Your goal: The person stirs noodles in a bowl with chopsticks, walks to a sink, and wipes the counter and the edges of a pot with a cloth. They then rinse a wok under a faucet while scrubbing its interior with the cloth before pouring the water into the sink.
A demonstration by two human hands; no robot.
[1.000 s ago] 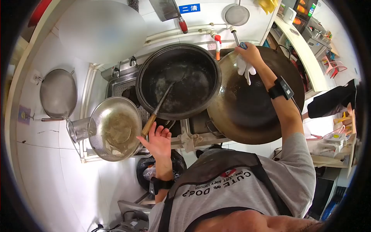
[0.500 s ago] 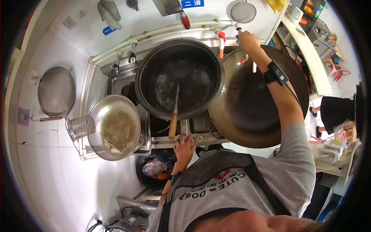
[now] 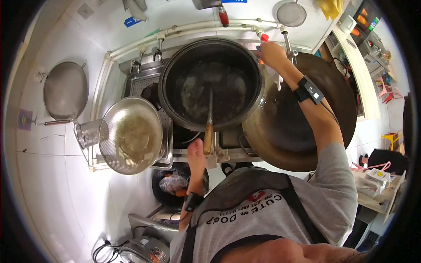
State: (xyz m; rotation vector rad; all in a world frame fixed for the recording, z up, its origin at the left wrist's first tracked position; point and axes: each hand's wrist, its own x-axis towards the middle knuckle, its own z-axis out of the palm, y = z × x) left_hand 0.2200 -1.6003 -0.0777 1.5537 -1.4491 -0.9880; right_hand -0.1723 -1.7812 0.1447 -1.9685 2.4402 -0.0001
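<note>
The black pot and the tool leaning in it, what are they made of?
The black pot seems dull, dark metal, maybe iron: its thick rim barely shines. The tool has a tan, smooth, wood-looking handle and a grey, faintly shiny shaft, probably metal.

The pot (image 3: 188, 103) I have at twelve o'clock looks like dark metal, matt inside with cloudy grey patches, and the ladle handle (image 3: 209, 136) below it is smooth wood on a dull metal shaft. Toward one o'clock I see a tap lever (image 3: 264, 38) in bright red plastic. The wok (image 3: 285, 127) at three is bare metal, browned, with a soft sheen. My nine o'clock colander (image 3: 131, 131) is shiny metal mesh; the wall tiles (image 3: 52, 184) at eight are smooth, glossy white. At seven, clear crinkled plastic (image 3: 172, 183) glistens; at five, the shirt (image 3: 272, 215) is matt cloth.
</note>
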